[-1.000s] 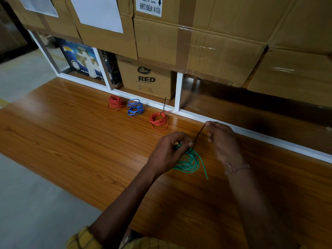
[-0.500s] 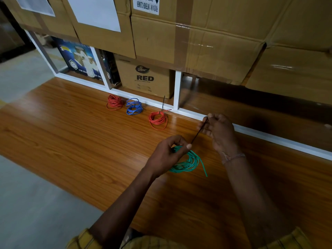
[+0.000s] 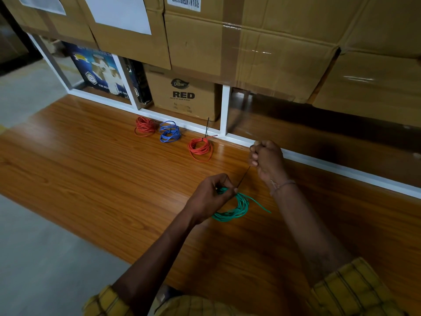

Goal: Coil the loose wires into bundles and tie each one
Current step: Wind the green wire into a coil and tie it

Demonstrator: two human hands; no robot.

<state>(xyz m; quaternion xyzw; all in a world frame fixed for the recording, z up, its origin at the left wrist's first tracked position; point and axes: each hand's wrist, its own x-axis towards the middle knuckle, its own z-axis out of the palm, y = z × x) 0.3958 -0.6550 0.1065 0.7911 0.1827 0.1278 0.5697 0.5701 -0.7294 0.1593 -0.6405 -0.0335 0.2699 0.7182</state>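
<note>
Since half a second ago the right hand (image 3: 266, 159) has drawn up and back toward the white frame rail (image 3: 341, 169), pulling the thin black cable tie (image 3: 243, 177) taut in a straight slanting line, while the left hand (image 3: 213, 197) stays low on the bundle. The right hand is clenched into a fist around the tie's free end. The left hand pinches the coiled green wire bundle (image 3: 234, 209) where the tie meets it, thumb and fingertips closed on the loops. The green coil lies flat on the glossy wood-grain table (image 3: 91, 169), near its middle, with one loose end trailing out to the right.

Behind the rail, the open shelf compartments hold one plain brown cardboard box printed "RED" (image 3: 182, 96) and, to its left, one dark blue printed box (image 3: 100, 71); the compartment to the right looks bare and shadowed. Large taped cardboard cartons (image 3: 262, 46) sit stacked above.

Four wire coils show in all: two orange-red, one blue, one green. The small orange-red coil (image 3: 144, 126) and the blue coil (image 3: 169, 131) lie side by side against the rail. The larger orange-red coil (image 3: 200, 148) lies apart to their right, bound by a black tie whose tail stands upright. All are thin, round, plastic-sheathed loops. Yellow checked sleeves show at the bottom edge.
</note>
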